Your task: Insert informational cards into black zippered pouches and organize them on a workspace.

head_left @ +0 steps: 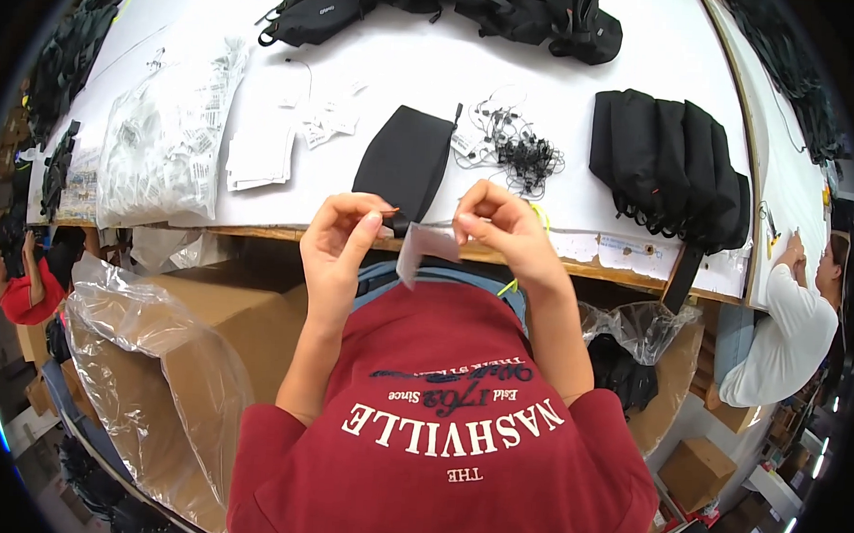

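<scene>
My left hand (pixel 338 239) is closed in a pinch at the near end of a flat black pouch (pixel 403 156), where a small orange tab (pixel 389 212) shows at the fingertips. To its right, my right hand (pixel 505 230) is also pinched, at the upper corner of a pale, thin folded tag (pixel 433 248). The tag hangs tilted between the hands, over the table's front edge. Any string joining tag and pouch is too fine to make out. The pouch lies on the table just beyond my hands.
Beyond the pouch lie a tangle of black tag strings (pixel 529 161), a stack of white cards (pixel 260 159) and a clear bag of tags (pixel 165 150). A row of black pouches (pixel 670 163) sits right; black bags (pixel 448 5) lie at the back. Cardboard boxes flank me; two people work at the sides.
</scene>
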Available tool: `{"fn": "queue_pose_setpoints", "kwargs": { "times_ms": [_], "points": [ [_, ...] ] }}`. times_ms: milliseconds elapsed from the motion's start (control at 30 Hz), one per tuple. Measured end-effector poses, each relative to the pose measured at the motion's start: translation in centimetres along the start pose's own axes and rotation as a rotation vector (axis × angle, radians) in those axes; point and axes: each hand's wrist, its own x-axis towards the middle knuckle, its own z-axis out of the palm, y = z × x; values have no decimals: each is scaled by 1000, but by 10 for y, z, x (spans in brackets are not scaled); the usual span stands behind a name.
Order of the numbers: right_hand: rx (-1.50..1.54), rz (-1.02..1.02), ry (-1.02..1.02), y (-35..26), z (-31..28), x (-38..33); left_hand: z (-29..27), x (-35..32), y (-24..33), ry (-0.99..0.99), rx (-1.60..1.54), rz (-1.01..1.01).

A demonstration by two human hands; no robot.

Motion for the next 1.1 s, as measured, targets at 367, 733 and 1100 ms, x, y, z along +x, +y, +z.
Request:
{"fn": "queue_pose_setpoints", "kwargs": {
  "times_ms": [367,733,1100],
  "points": [
    [141,-43,-60,-9,11,-12,14,-4,7,-164,125,-160],
    [45,-165,78,0,33,-10,18,-5,11,-169,152,-176],
    [-137,-109,61,-3,30,-11,12,-2,12,-226,212,-216]
  ]
}}
